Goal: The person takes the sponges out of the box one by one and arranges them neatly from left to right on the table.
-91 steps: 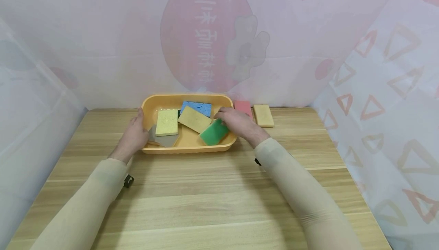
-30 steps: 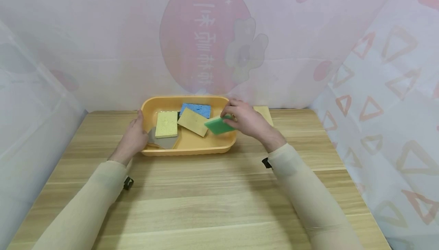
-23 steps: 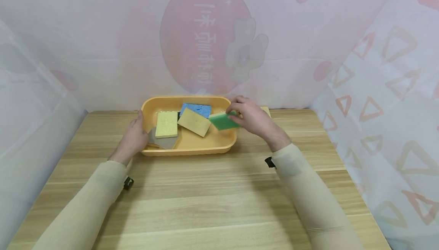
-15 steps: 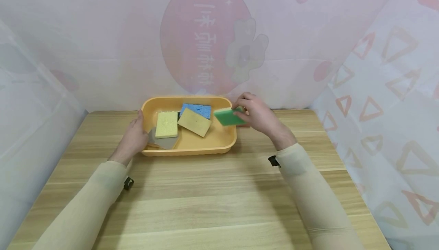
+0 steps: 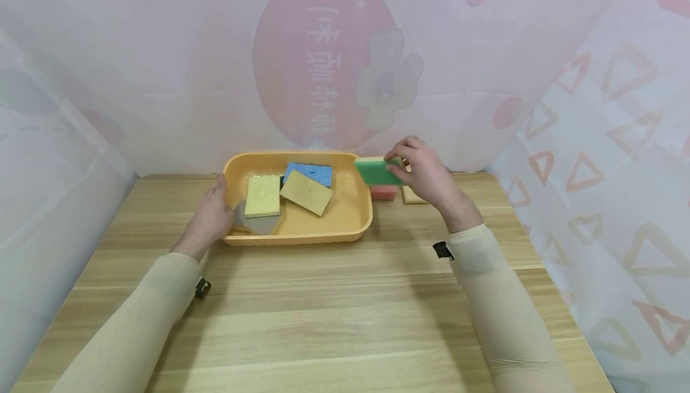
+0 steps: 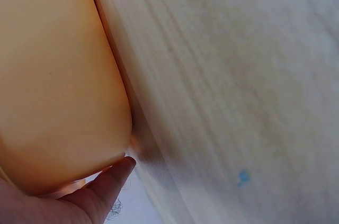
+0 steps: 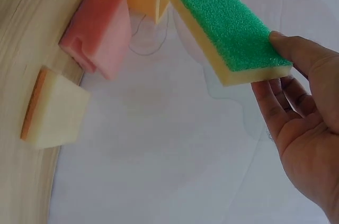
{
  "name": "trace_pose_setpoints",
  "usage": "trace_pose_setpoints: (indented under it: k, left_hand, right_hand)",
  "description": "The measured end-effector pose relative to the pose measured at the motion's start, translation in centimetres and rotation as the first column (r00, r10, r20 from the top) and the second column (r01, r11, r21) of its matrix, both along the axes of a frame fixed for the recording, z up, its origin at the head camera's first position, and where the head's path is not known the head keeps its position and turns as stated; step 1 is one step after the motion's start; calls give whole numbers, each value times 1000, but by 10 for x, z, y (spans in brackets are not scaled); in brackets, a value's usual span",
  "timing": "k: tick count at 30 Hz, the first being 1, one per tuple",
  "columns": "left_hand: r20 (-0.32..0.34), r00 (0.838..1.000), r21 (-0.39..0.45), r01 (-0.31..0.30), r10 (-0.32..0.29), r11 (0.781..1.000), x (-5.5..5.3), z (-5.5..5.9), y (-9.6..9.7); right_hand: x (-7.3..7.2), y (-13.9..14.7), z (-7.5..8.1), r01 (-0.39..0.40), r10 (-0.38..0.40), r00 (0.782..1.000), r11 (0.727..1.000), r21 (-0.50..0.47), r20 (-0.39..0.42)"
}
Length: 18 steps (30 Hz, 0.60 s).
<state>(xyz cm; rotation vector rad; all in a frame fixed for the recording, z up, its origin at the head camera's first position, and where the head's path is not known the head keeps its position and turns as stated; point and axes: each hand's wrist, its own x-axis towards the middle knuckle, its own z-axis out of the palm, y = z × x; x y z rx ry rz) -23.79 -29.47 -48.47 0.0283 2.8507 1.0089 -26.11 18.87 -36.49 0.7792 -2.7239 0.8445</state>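
Observation:
My right hand (image 5: 426,171) pinches a scouring sponge (image 7: 228,28) by one end, green scrub layer on one side and pale yellow foam on the other. In the head view it is lifted at the right end of an orange-yellow plastic tray (image 5: 302,238). My left hand (image 5: 210,216) grips the tray's left end; the left wrist view has one finger (image 6: 108,184) against its outer wall. Inside the tray lie a yellow sponge (image 5: 262,196), a tan sponge (image 5: 306,193), a blue sponge (image 5: 318,172) and a flat grey piece (image 5: 261,225).
Right of the tray, a pink sponge (image 5: 384,193) and a cream sponge (image 5: 414,196) rest on the wooden table (image 5: 323,309). In the right wrist view the cream sponge has a brown layer. A printed fabric wall (image 5: 205,81) rises behind the table.
The right hand has lifted the green sponge out of the tray and moved it right and up, past the tray's right rim. The left hand keeps its place on the tray.

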Motion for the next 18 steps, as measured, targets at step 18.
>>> trace_pose_setpoints:
  k: [18]
  left_hand:
    - [24, 1000, 9, -15, 15, 1000, -3, -3, 1]
  right_hand:
    - [-9, 44, -12, 197, -197, 980, 980, -2, -29]
